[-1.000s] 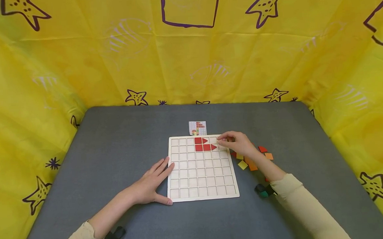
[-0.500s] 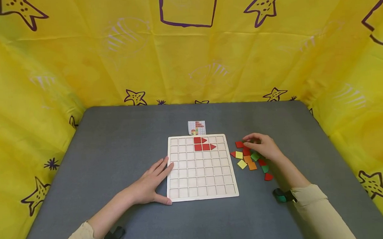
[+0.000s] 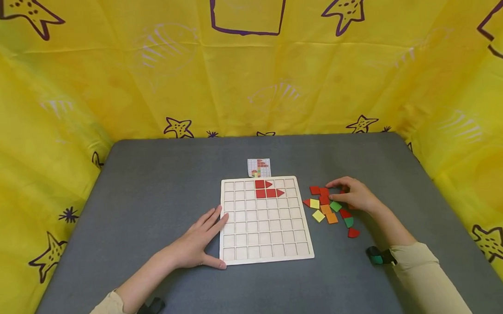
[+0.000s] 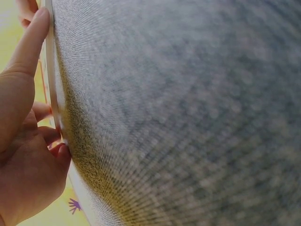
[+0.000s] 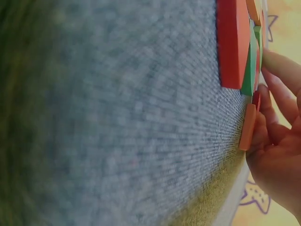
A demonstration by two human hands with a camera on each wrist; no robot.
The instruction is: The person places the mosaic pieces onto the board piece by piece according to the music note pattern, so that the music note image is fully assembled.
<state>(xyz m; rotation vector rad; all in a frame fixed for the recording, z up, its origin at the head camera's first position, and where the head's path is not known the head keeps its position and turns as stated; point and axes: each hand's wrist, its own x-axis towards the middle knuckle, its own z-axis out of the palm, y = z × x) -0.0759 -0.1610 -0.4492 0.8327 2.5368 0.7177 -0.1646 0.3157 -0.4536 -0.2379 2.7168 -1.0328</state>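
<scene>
A pale wooden grid board (image 3: 267, 237) lies mid-table, with red squares (image 3: 260, 193) and red triangles (image 3: 280, 193) set in its top two rows. My left hand (image 3: 196, 244) rests along the board's left edge, fingers straight and spread, thumb at the lower left corner. To the right of the board is a loose group of tiles: red tiles (image 3: 324, 199), yellow tiles (image 3: 318, 215), orange tiles (image 3: 331, 218) and green tiles (image 3: 335, 206). Over the far side of this group is my right hand (image 3: 356, 195), thumb and index finger apart beside a red tile (image 3: 324, 191); its palm hides some tiles.
A small printed pattern card (image 3: 259, 168) lies just beyond the board's top edge. The grey table (image 3: 173, 178) is enclosed at the back and sides by a yellow cloth (image 3: 232, 93). In the right wrist view, a red tile (image 5: 230, 47) stands close to the camera.
My right hand has moved from the board's upper right corner to the tile group, then slightly further right. The left hand and the tiles on the board have stayed put.
</scene>
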